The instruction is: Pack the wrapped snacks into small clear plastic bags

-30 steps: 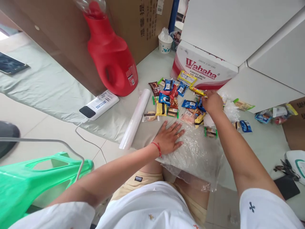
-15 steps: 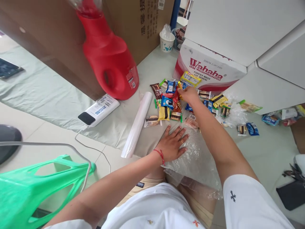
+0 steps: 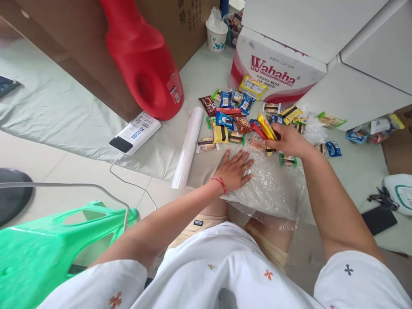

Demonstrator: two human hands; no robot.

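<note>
My left hand (image 3: 234,170) lies flat with its fingers spread on the left edge of a clear plastic bag (image 3: 273,189) that hangs over the table's front edge. My right hand (image 3: 288,140) is closed on a few snack packets (image 3: 264,127), yellow and red ones, held just above the bag's far edge. A spread of small wrapped snacks (image 3: 230,116) lies beyond both hands, in front of the Wahaha box (image 3: 273,75).
A roll of clear bags (image 3: 188,148) lies left of the snacks. A red detergent jug (image 3: 143,60), a white device (image 3: 135,133) and a paper cup (image 3: 216,37) stand further back. White boxes (image 3: 354,47) are at the right, a green plastic stool (image 3: 58,244) at the lower left.
My right hand reached left into the snack pile, took hold of a few packets and drew back to the right, towards the bag. My left hand stayed flat on the bag.
</note>
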